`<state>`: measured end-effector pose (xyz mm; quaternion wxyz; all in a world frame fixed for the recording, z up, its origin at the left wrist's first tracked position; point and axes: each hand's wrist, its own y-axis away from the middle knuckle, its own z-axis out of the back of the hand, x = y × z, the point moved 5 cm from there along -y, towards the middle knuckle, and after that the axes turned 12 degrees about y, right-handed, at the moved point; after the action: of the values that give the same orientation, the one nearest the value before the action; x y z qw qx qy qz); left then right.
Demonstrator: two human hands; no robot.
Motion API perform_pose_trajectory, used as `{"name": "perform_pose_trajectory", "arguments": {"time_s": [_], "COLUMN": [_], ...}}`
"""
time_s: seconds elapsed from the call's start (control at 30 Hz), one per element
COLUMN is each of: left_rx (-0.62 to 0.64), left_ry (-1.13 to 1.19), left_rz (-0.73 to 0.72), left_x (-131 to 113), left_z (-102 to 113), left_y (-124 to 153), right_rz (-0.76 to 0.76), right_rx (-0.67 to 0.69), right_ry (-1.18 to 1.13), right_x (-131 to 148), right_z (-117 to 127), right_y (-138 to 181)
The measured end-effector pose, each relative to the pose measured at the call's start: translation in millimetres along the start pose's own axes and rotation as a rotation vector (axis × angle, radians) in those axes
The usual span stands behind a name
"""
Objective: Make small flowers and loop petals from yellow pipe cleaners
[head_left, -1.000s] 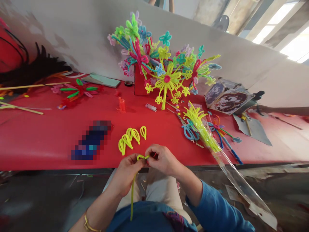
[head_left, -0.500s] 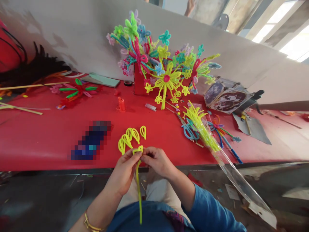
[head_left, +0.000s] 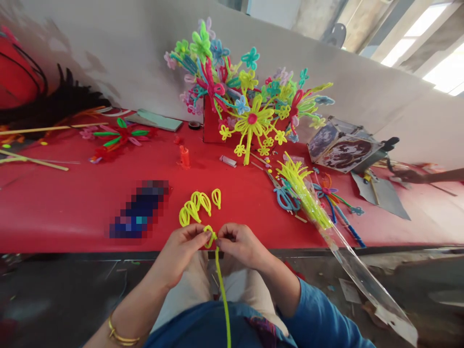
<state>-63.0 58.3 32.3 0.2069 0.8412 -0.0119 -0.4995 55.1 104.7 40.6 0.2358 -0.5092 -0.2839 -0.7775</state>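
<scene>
Between my two hands is a yellow pipe cleaner (head_left: 222, 285), bent into a small loop at its top, with a long tail hanging over my lap. My left hand (head_left: 184, 251) pinches the loop between thumb and fingers. Right beside it, my right hand (head_left: 241, 245) grips the pipe cleaner where the loop meets the tail. Just beyond my fingers several yellow looped petals (head_left: 195, 205) lie on the red table (head_left: 246, 193). A plastic sleeve of yellow pipe cleaners (head_left: 308, 198) lies to the right, sticking out over the edge.
Blue-handled scissors (head_left: 284, 197) rest beside the sleeve. Pipe-cleaner flowers (head_left: 253, 118) fill a red box at the back. An orange candle-like piece (head_left: 184, 157) and a pixelated dark object (head_left: 139, 210) are on the left. A lantern (head_left: 344, 145) and another person's hand (head_left: 409, 176) are at right.
My hands have drawn slightly apart, and the loop in the pipe cleaner shows more openly. Its tail has swung to the right. Another person's hand has come into view at far right.
</scene>
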Motion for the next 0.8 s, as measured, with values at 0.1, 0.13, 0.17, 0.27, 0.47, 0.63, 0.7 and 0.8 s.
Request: {"name": "perform_pose_trajectory", "arguments": {"time_s": [0.1,0.13,0.17,0.27,0.47,0.63,0.7,0.8], "left_rx": [-0.018,-0.024,-0.029,-0.026,-0.039,-0.051,-0.049,-0.026], "left_ry": [0.08,0.1,0.117,0.133,0.079,0.092,0.101,0.111], "left_rz": [0.058,0.069,0.077,0.083,0.036,0.023,0.032,0.055], "left_x": [7,8,10,10,3,3,4,6], "left_z": [2,2,2,1,-1,2,3,2], "left_y": [1,1,2,3,4,5,5,5], "right_rz": [0.017,0.02,0.024,0.041,0.102,0.185,0.156,0.096], "right_rx": [0.0,-0.006,-0.015,-0.03,-0.041,-0.076,-0.094,-0.143], "right_ry": [-0.001,0.008,0.023,0.075,0.195,0.428,0.403,0.313], "right_x": [1,1,2,3,6,9,7,5], "right_z": [1,2,2,3,4,7,9,13], "right_y": [1,1,2,2,4,7,7,6]}}
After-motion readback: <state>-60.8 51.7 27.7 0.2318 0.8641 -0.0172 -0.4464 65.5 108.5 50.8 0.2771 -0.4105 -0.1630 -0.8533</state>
